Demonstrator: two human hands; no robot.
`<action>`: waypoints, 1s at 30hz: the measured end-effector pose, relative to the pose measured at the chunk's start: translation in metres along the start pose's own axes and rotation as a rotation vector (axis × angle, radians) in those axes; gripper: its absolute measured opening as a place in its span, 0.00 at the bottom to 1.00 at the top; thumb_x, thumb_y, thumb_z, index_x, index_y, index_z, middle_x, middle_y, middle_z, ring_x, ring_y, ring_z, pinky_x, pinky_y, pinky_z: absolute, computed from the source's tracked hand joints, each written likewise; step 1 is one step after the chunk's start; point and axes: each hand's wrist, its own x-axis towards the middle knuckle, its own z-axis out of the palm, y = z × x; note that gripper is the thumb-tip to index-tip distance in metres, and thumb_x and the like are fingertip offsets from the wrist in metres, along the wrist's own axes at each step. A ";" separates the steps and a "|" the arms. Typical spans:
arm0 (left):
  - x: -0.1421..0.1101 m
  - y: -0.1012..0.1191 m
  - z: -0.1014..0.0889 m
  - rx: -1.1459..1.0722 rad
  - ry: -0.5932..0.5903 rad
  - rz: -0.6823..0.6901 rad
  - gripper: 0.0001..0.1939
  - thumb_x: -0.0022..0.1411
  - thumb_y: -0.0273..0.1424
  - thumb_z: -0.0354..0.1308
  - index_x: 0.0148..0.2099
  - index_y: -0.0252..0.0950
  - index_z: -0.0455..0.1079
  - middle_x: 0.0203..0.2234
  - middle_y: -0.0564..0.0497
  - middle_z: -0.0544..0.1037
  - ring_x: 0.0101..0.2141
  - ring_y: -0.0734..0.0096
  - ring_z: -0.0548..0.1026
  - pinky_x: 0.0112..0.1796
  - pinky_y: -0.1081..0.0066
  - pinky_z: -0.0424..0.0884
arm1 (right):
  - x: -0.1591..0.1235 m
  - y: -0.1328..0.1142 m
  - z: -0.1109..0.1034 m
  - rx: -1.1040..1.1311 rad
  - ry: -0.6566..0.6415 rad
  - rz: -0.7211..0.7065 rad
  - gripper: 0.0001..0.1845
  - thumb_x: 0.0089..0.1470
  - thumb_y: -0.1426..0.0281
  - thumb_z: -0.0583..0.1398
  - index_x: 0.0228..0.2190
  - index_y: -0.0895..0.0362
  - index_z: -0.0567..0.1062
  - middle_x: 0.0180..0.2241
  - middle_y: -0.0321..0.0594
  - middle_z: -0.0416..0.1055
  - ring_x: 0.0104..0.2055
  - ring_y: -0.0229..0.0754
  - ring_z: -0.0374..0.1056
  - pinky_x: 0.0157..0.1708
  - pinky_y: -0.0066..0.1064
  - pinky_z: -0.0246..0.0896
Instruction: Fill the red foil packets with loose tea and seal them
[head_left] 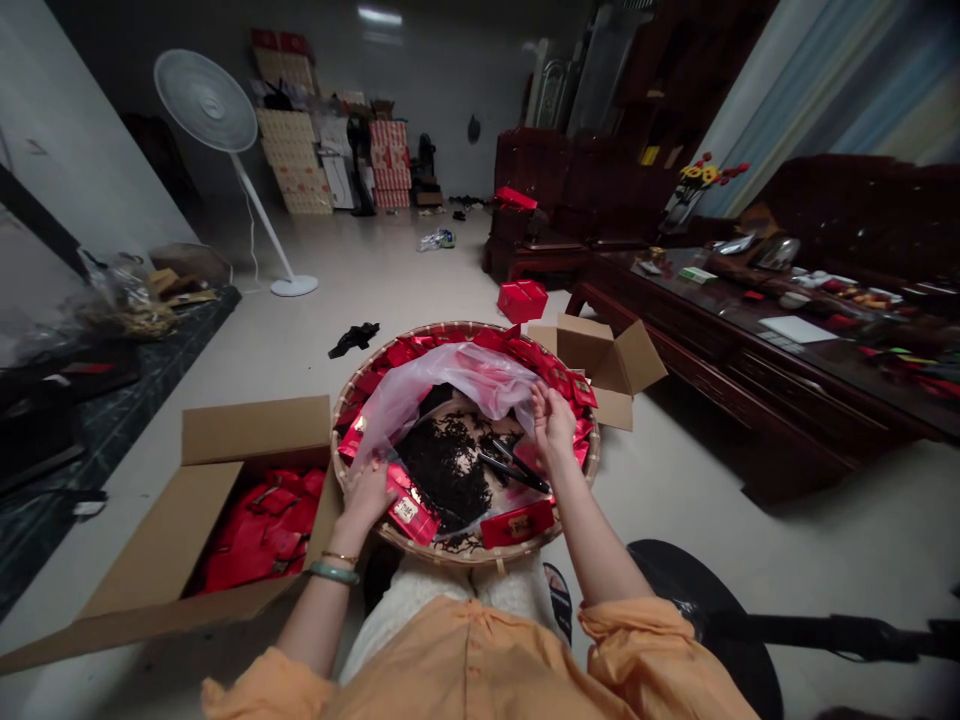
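A round woven basket (466, 556) rests at my lap, with many red packets (517, 524) around its inside. In its middle lies a clear plastic bag (450, 368), spread wide, holding a heap of dark, dry, tea-like strands (442, 470). My right hand (553, 420) pinches the bag's edge on the right. On the left, my left hand (367, 495) is closed at the bag's other edge, beside a red packet (411, 505); its fingertips are partly hidden. A black tong-like tool (514, 465) lies on the strands near my right hand.
An open carton (259, 590) of red bags stands at left. Another open carton (600, 360) and a red box (523, 300) are beyond the basket. A dark wooden table (720, 340) runs along the right; a black round base (697, 600) sits nearby. A white fan (292, 286) stands farther off.
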 end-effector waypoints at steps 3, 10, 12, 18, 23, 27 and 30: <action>-0.004 -0.001 0.008 -0.025 -0.039 -0.014 0.21 0.41 0.25 0.65 0.41 0.32 0.68 0.47 0.33 0.70 0.50 0.47 0.67 0.50 0.59 0.57 | -0.012 0.009 -0.002 -0.074 -0.035 0.062 0.16 0.46 0.65 0.61 0.37 0.56 0.66 0.38 0.41 0.74 0.34 0.38 0.73 0.29 0.26 0.69; -0.003 0.001 0.022 -0.158 -0.036 -0.089 0.28 0.33 0.32 0.70 0.38 0.35 0.65 0.47 0.36 0.70 0.52 0.47 0.65 0.49 0.61 0.57 | -0.098 0.079 -0.016 -0.747 -0.612 0.307 0.18 0.51 0.59 0.54 0.39 0.58 0.69 0.27 0.40 0.73 0.27 0.39 0.70 0.24 0.29 0.65; -0.004 0.002 0.022 -0.117 -0.067 -0.121 0.31 0.32 0.29 0.70 0.42 0.34 0.64 0.46 0.35 0.71 0.50 0.49 0.67 0.49 0.62 0.58 | -0.124 0.100 -0.020 -1.026 -0.888 0.182 0.16 0.50 0.63 0.56 0.40 0.58 0.72 0.33 0.42 0.74 0.34 0.42 0.70 0.34 0.34 0.66; -0.004 0.001 0.009 -0.441 -0.072 0.015 0.21 0.40 0.22 0.62 0.40 0.35 0.67 0.25 0.51 0.73 0.36 0.60 0.73 0.40 0.67 0.64 | -0.155 0.124 -0.024 -1.417 -1.107 -0.071 0.26 0.43 0.70 0.63 0.47 0.59 0.69 0.42 0.47 0.71 0.43 0.49 0.65 0.44 0.38 0.59; -0.002 0.013 0.006 -0.849 0.030 0.075 0.16 0.43 0.28 0.63 0.38 0.36 0.70 0.25 0.53 0.73 0.28 0.68 0.71 0.32 0.70 0.67 | -0.141 0.123 -0.019 -1.149 -0.874 0.162 0.07 0.51 0.70 0.57 0.32 0.58 0.74 0.30 0.38 0.73 0.33 0.40 0.67 0.36 0.29 0.61; -0.003 0.030 0.011 -1.140 0.052 0.019 0.19 0.45 0.32 0.63 0.43 0.37 0.69 0.27 0.52 0.74 0.30 0.68 0.73 0.34 0.70 0.70 | -0.136 0.114 -0.014 -0.981 -0.796 0.201 0.10 0.51 0.70 0.56 0.36 0.58 0.73 0.31 0.39 0.73 0.32 0.40 0.68 0.33 0.30 0.64; -0.007 0.040 0.007 -1.109 0.058 0.068 0.20 0.47 0.31 0.63 0.45 0.39 0.70 0.29 0.51 0.75 0.33 0.67 0.74 0.38 0.70 0.70 | -0.134 0.096 -0.008 -1.001 -0.742 -0.089 0.24 0.50 0.71 0.57 0.51 0.57 0.66 0.44 0.45 0.69 0.42 0.43 0.67 0.43 0.35 0.63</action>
